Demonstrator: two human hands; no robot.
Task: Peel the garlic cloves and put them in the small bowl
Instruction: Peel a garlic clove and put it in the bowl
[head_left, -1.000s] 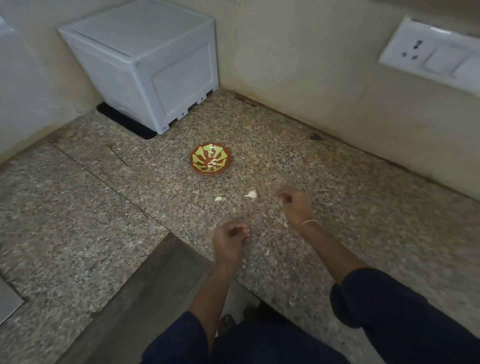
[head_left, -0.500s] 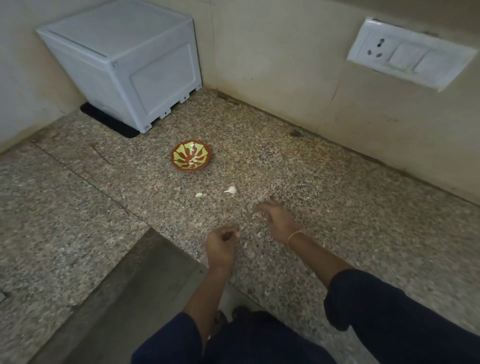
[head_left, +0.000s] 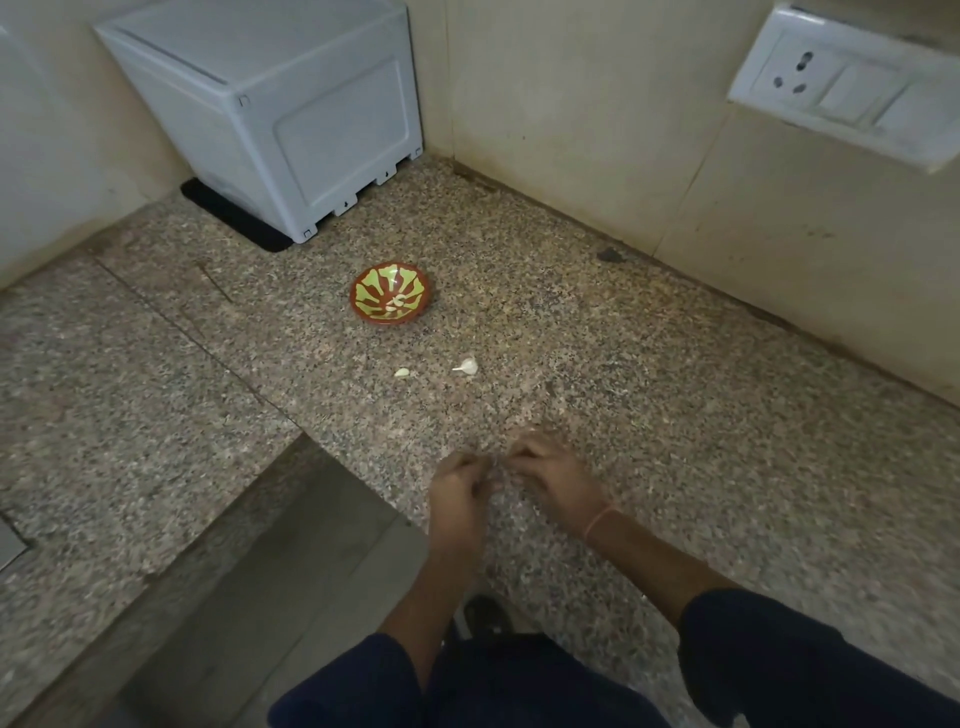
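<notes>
At the desk (head_left: 675, 415) front, the left hand (head_left: 460, 486) and right hand (head_left: 553, 475), apart before, now meet, fingers curled; whether they pinch a clove is unclear. Two garlic cloves (head_left: 467, 367) lie near the small bowl (head_left: 363, 312); peeling likely resumes.

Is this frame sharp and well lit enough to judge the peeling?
Head view: dim, flat light, no strong glare; the small brown-and-green painted bowl and the two loose pale garlic cloves are sharp; left hand and right hand are motion-blurred, so their grip is unreadable; wide-angle distortion tilts the white switch plate.
</notes>
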